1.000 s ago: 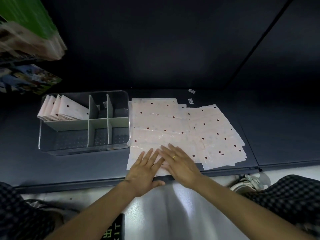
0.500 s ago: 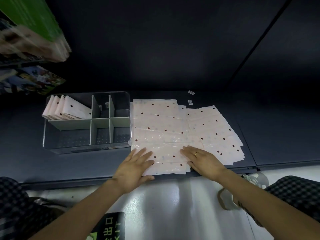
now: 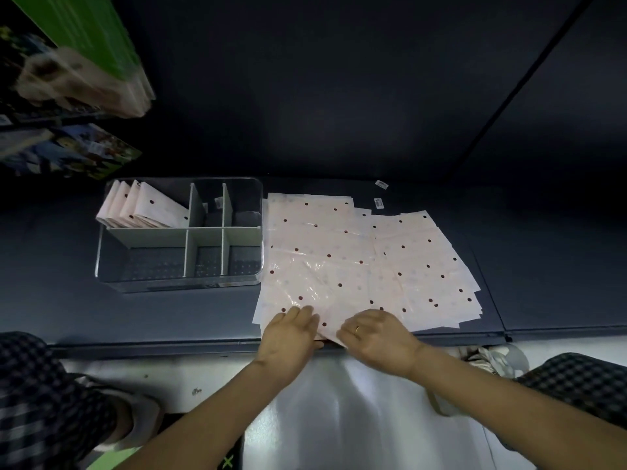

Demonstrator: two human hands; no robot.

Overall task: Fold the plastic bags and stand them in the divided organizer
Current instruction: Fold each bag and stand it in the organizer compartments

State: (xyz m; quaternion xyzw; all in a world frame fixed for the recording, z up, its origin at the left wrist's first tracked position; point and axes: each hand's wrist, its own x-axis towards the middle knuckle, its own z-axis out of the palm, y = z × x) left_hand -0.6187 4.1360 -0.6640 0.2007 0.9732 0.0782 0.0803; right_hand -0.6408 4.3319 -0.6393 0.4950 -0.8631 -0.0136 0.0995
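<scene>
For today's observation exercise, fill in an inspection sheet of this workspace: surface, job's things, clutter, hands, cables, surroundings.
Surface: dark shelf board, a seam at right.
Job's things: clear divided organizer with folded bags standing in its far-left compartment; flat dotted bags spread beside it.
Clutter: two small labels behind the bags.
Hands: left hand and right hand, which wears a ring, both at the top bag's near edge.
Cables: nothing seen.
Surroundings: blurred packages at upper left; pale floor below.

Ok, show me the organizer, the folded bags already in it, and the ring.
organizer (image 3: 176, 286): head view, near clear wall.
folded bags (image 3: 149, 208): head view, front bag's face.
ring (image 3: 357, 329): head view, band on right-hand finger.
</scene>
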